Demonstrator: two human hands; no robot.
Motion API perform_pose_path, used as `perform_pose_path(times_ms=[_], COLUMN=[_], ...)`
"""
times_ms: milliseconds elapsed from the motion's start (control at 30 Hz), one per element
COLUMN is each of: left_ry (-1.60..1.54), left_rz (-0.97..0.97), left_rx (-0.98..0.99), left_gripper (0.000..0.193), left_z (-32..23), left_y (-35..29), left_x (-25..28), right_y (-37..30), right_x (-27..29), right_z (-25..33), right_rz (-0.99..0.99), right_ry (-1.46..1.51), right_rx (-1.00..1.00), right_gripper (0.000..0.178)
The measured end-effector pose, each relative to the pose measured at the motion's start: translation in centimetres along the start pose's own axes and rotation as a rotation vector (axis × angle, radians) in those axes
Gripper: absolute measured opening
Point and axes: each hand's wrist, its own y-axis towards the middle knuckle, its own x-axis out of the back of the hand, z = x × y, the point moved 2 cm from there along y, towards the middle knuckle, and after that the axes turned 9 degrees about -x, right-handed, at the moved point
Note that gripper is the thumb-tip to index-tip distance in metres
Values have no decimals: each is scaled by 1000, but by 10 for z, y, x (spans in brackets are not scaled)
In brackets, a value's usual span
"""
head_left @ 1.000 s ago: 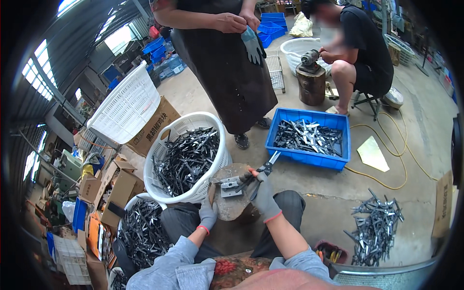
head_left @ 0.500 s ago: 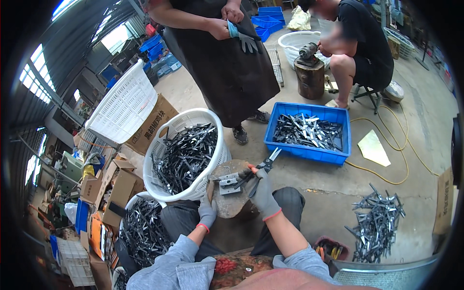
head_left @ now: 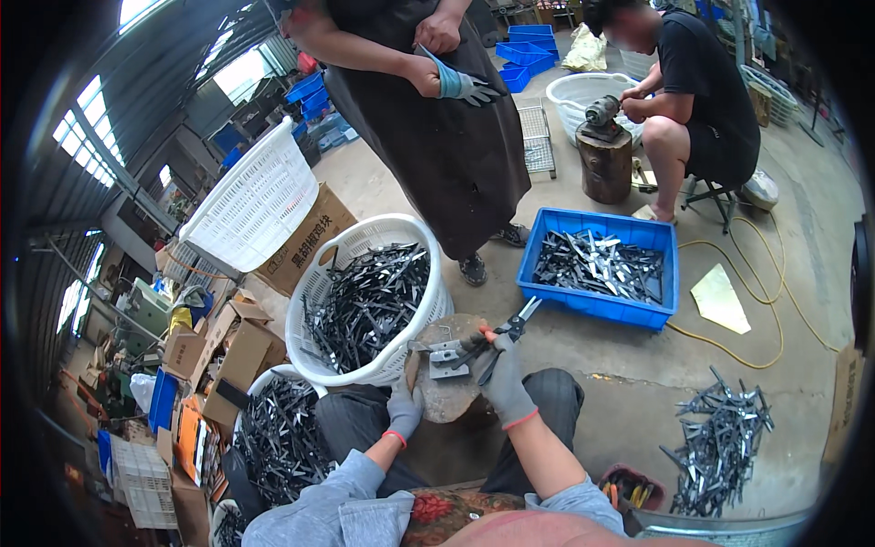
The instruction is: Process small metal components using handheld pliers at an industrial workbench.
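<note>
My right hand (head_left: 507, 387), in a grey glove with orange fingertips, is closed on black-handled shears (head_left: 523, 316). Their silver blades point up and away to the right, slightly apart. A grey metal block with holes (head_left: 446, 358) sits on top of a round wooden stump (head_left: 447, 403) between my knees; the shears' handles are beside its right edge. At the stump's left side, my gloved left hand (head_left: 404, 407) is closed round a brownish tool (head_left: 413, 366) whose metal end shows near the block. The fingers partly hide its shape.
White baskets (head_left: 444, 283) of black shear parts stand to my left. Ahead lies a blue tray (head_left: 597, 313) of similar parts; a loose pile (head_left: 725, 447) is on the floor at right. A standing person in a dark apron (head_left: 428, 128) and a seated co-worker (head_left: 706, 109) are beyond.
The view has shifted, so the scene sits lower and further right. Both hands keep their hold near the block. The standing person still handles a glove.
</note>
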Motion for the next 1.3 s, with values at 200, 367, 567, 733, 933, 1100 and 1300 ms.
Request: perform_pose_path(times_ms=[200, 367, 567, 733, 933, 1100, 1300], left_ry=[38, 32, -21, -4, 2, -15, -10], left_rz=[-4, 21, 41, 99, 83, 50, 69], left_rx=[-9, 25, 104, 104, 120, 110, 106], left_gripper=[51, 52, 46, 59, 52, 45, 47], left_z=[2, -1, -1, 6, 1, -8, -8], left_y=[0, 0, -1, 2, 0, 1, 3], left_x=[-2, 0, 1, -5, -2, 5, 6], right_y=[-2, -4, 0, 4, 2, 0, -1], right_x=[-6, -7, -6, -5, -4, -6, -8], right_z=[0, 1, 0, 0, 0, 0, 0], right_rz=[-1, -3, -3, 11, -23, -59, -57], right_ry=[18, 29, 30, -7, 6, -7, -5], right_rx=[18, -9, -22, 10, -13, -23, -35], right_gripper=[16, 15, 23, 29, 26, 24, 23])
